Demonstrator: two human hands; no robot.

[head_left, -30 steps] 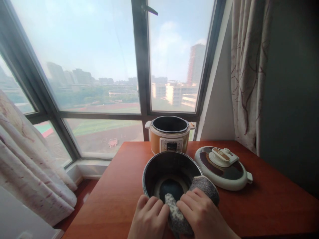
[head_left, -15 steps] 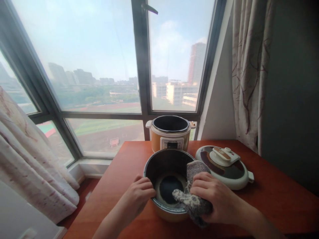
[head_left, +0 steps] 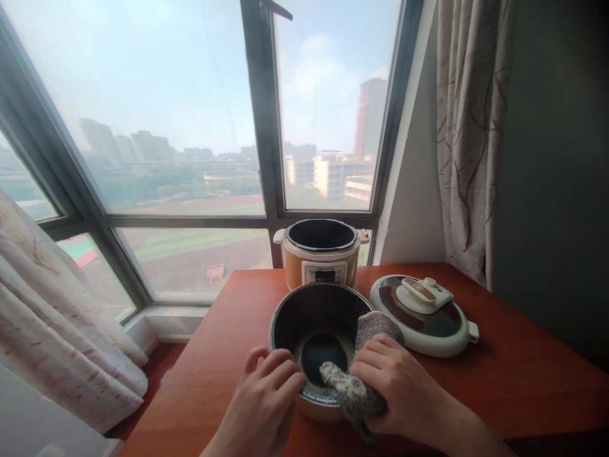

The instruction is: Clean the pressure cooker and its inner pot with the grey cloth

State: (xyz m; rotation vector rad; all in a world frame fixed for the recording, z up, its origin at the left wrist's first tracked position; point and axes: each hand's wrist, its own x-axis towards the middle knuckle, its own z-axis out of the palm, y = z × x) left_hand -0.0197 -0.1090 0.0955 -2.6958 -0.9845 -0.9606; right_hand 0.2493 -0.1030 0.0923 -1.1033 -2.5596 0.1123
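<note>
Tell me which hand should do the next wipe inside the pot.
Right, probably. The right hand already grips the grey cloth draped over the inner pot rim, while the left hand only braces the near rim.

Our left hand (head_left: 266, 397) and right hand (head_left: 397, 387) are bare, with no gloves, rings or watch showing on them. Our forearms run out of the bottom edge uncovered, and no sleeve or cuff reaches as far as the wrists. We see short, unpainted fingernails on the fingers (head_left: 280, 368) of the left hand.
</note>
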